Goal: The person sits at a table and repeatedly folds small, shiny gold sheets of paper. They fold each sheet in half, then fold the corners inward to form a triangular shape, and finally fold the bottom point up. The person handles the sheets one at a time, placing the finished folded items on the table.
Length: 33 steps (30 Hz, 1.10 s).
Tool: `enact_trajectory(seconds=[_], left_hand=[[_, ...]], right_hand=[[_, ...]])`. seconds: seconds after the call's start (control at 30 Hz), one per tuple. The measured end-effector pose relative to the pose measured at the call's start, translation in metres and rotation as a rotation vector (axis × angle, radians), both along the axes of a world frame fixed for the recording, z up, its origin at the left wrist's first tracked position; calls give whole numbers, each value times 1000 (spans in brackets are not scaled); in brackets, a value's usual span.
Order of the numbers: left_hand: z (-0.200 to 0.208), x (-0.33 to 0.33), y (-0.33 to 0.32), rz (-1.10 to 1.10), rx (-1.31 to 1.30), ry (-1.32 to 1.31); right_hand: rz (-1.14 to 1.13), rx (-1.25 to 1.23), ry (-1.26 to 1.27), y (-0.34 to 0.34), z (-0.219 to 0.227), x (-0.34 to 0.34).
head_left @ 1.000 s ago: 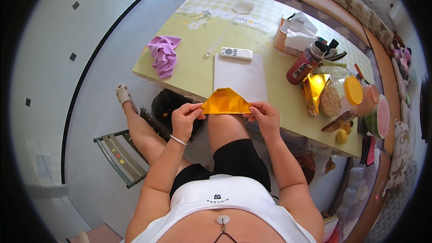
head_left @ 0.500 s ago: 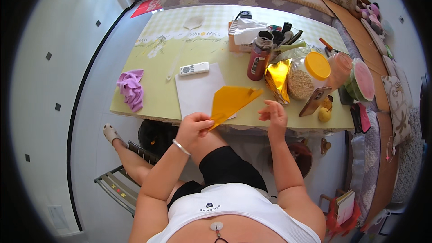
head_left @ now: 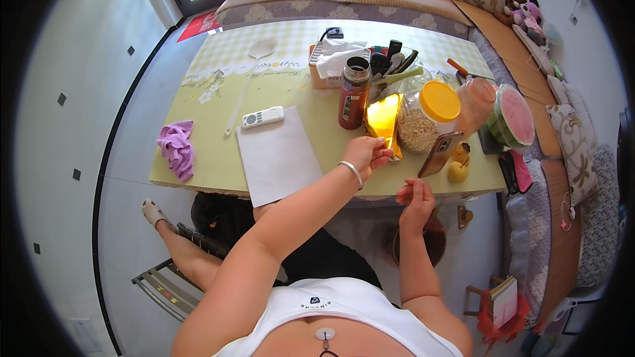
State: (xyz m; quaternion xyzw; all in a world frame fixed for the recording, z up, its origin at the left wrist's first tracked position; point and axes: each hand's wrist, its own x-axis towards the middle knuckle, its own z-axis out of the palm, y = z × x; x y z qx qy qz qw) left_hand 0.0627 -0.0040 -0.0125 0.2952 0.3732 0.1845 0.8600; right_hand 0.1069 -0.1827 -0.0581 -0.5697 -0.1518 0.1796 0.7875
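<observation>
Left hand [head_left: 367, 153] at shiny gold foil-paper bundle [head_left: 383, 116], just left of the yellow-lidded clear round jar [head_left: 428, 122].
Recommended: handle the foil lightly by its edges, to avoid creasing it or nudging the jar. Left arm reaches diagonally across the body, grip nearly closed at the bundle's near end; firm pinch cannot be confirmed. Right hand [head_left: 417, 198], bodyward of the jar, sits half open, nothing visibly held.
</observation>
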Motion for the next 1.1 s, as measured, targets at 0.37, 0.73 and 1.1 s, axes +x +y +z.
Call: enact_trajectory(seconds=[0.37, 0.73, 1.1], left_hand=[[-21, -126, 35, -238, 1470, 473], [-35, -287, 36, -164, 1872, 804], [-35, -282, 54, -83, 1420, 716]], right_hand=[[286, -92, -30, 24, -1, -25], [633, -264, -741, 117, -7, -76], [782, -326, -749, 145, -5, -64]])
